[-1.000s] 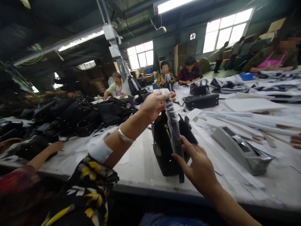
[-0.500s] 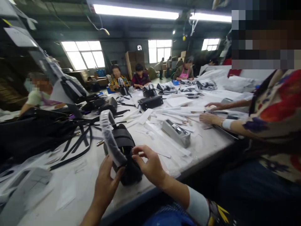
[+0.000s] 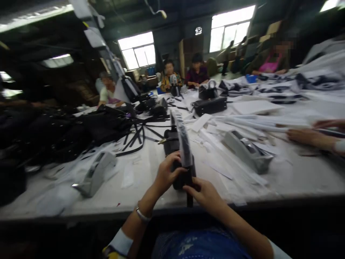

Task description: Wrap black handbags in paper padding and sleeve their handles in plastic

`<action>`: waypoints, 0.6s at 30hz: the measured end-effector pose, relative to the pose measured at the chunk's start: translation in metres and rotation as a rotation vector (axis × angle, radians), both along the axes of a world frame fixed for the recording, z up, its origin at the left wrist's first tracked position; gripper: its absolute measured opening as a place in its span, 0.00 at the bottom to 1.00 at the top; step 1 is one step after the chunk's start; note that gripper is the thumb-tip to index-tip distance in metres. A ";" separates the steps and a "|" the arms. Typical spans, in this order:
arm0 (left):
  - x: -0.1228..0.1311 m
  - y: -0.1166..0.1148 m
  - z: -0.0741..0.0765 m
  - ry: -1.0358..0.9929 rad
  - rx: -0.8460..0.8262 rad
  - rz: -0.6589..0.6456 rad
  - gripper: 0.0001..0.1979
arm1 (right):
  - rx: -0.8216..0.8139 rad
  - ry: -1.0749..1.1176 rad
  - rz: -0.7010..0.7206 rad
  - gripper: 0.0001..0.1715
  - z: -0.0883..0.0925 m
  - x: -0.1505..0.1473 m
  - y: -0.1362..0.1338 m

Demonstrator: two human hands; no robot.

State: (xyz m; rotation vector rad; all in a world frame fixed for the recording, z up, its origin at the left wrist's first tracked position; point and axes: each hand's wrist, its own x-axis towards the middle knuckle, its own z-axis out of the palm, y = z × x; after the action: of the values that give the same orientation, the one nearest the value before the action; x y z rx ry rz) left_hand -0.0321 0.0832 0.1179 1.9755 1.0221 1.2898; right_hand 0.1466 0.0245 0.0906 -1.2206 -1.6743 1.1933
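A small black handbag (image 3: pixel 170 140) stands on the table right in front of me, with a gold-coloured metal piece (image 3: pixel 161 141) sticking out on its left. Its upright handle (image 3: pixel 184 144) is wrapped in clear or whitish plastic. My left hand (image 3: pixel 170 172) is closed around the lower end of that handle, thumb across the front. Lower and to the right, the thumb and fingers of my right hand (image 3: pixel 203 190) pinch a black strap (image 3: pixel 190 200) at the bag's near side. The strap's end hangs by the table edge. My fingers partly hide the bag's front.
Grey tape dispensers stand left (image 3: pixel 97 174) and right (image 3: pixel 246 151). Black straps (image 3: pixel 137 140) and a dark pile of bags (image 3: pixel 67 133) lie to the left. White strips (image 3: pixel 229 162) spread rightward. A co-worker's hands (image 3: pixel 309 138) work at right; other people sit across the table.
The view has swung to the right-hand side's opposite, leftward. The bag has turned more upright before me. My right hand has moved from its side to pinch the strap lower down.
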 end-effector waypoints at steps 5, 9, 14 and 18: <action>-0.001 -0.011 -0.005 -0.089 0.047 -0.009 0.15 | -0.363 0.387 0.252 0.19 -0.004 -0.004 -0.001; -0.006 -0.028 -0.020 -0.096 0.030 0.117 0.24 | -0.359 0.501 0.260 0.18 -0.020 -0.010 0.006; -0.057 -0.031 -0.049 -0.040 -0.137 0.507 0.15 | -0.202 0.645 0.027 0.19 -0.025 -0.011 0.021; -0.126 -0.013 -0.064 0.075 -0.248 0.838 0.10 | -0.163 0.428 -0.030 0.20 -0.030 -0.003 0.028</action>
State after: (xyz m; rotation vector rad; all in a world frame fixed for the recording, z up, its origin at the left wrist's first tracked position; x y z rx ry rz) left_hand -0.1576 0.0705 0.0536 1.4396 2.0648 1.3840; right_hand 0.1441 0.0527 0.0605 -0.9903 -1.2585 1.4748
